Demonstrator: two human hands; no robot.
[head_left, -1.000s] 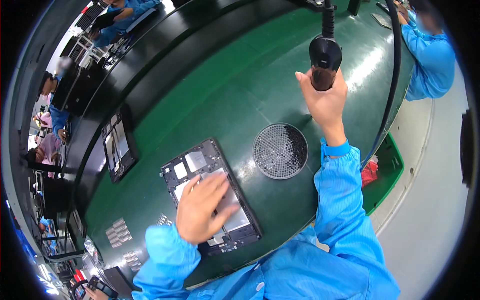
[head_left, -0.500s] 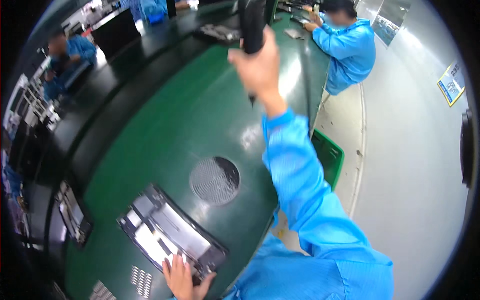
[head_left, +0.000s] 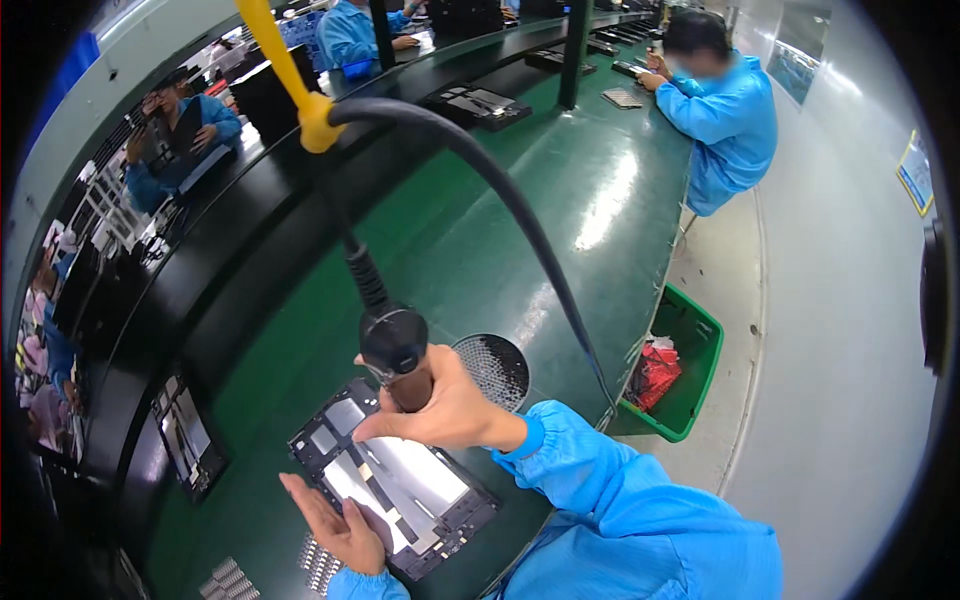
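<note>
My right hand (head_left: 450,405) is wrapped round a dark electric screwdriver (head_left: 393,342) held upright over the upper part of an opened tablet (head_left: 425,475). A ribbed cable leads up from the tool; its tip is hidden behind my hand. The tablet lies tilted on the green bench, its black frame and shiny silver inner panels facing up. Along its near left edge rests my left hand (head_left: 345,532), fingers and thumb apart, steadying nothing that I can see gripped. Just beyond my right wrist is a round dish (head_left: 495,368) with a patterned surface.
Small metal parts in rows (head_left: 320,568) lie by my left wrist. Another opened tablet (head_left: 188,440) is at left. A black hose (head_left: 500,185) arches over the bench (head_left: 590,190). A green bin (head_left: 700,375) holding red material stands right. A person (head_left: 720,120) works farther along.
My right hand has come down and nearer with the screwdriver, from high over the bench to above the tablet. My left hand has shifted from the tablet's near end to its left edge.
</note>
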